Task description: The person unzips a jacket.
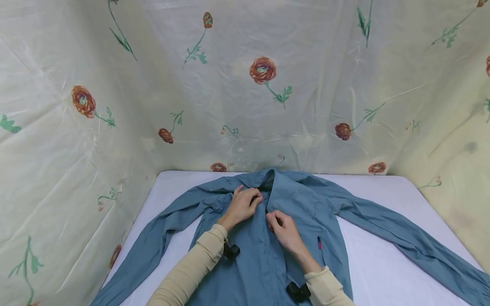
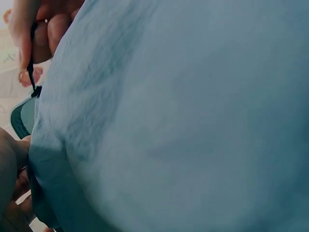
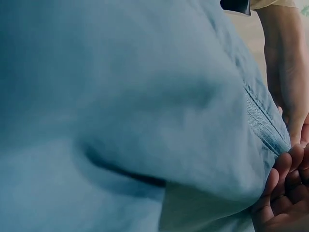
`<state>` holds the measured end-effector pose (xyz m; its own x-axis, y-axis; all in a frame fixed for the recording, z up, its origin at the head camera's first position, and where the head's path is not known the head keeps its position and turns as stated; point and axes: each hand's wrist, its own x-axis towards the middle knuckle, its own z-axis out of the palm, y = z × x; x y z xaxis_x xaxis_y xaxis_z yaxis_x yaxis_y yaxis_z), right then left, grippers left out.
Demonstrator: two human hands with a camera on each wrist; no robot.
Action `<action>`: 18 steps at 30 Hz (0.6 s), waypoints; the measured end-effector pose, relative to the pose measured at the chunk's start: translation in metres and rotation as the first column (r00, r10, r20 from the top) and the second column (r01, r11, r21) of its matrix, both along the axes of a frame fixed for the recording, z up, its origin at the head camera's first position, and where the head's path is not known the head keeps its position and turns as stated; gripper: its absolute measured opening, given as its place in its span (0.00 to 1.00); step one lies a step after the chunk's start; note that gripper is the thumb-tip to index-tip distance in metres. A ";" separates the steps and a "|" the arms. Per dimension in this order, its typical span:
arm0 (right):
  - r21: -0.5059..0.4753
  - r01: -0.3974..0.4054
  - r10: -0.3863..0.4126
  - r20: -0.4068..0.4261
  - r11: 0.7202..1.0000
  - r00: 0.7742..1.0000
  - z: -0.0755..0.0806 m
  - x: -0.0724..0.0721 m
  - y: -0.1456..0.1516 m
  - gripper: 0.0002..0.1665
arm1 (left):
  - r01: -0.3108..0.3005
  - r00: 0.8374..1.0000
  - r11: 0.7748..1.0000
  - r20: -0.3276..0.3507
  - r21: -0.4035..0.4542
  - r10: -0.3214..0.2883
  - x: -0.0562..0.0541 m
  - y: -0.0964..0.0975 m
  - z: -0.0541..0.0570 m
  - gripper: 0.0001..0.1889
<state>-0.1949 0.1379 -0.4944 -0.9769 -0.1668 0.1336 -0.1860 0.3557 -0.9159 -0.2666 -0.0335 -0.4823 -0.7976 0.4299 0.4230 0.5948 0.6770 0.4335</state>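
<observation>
A blue-grey zip jacket (image 1: pixel 249 263) lies front up, its sleeves spread to both sides and its collar (image 1: pixel 281 187) standing at the far end. My left hand (image 1: pixel 243 206) pinches the front edge just below the collar. Slightly lower and to the right, my right hand (image 1: pixel 285 231) pinches the front zip's black pull. In the left wrist view that zip pull (image 2: pixel 32 70) shows between the right thumb and fingers, with the slider on the zip. The right wrist view shows closed zip teeth (image 3: pixel 263 121) running up to the curled right fingers (image 3: pixel 285 166). Fabric fills most of both wrist views.
The jacket lies on a white table (image 1: pixel 377 246). Flower-printed sheeting (image 1: pixel 306 102) hangs behind and at both sides. A chest pocket zip with a red and black pull (image 1: pixel 319 243) is right of the right hand. Black wrist cameras sit under both forearms.
</observation>
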 end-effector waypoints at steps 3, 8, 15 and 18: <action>0.002 -0.008 0.008 0.010 1.000 1.000 0.009 0.008 0.000 0.22 | -0.013 1.000 1.000 -0.004 -0.015 0.013 0.001 0.000 0.000 0.07; 0.010 -0.029 0.029 0.028 1.000 0.999 0.033 0.023 -0.003 0.21 | -0.016 1.000 1.000 -0.004 -0.019 0.016 0.001 -0.001 0.001 0.08; 0.040 -0.035 0.034 0.026 0.999 0.999 0.030 0.024 -0.002 0.21 | -0.034 0.999 0.999 -0.005 -0.041 0.033 -0.001 -0.001 0.003 0.08; 0.042 -0.049 0.048 0.019 0.998 0.999 0.031 0.027 -0.001 0.22 | -0.036 0.999 0.998 -0.006 -0.050 0.035 -0.003 -0.001 0.004 0.08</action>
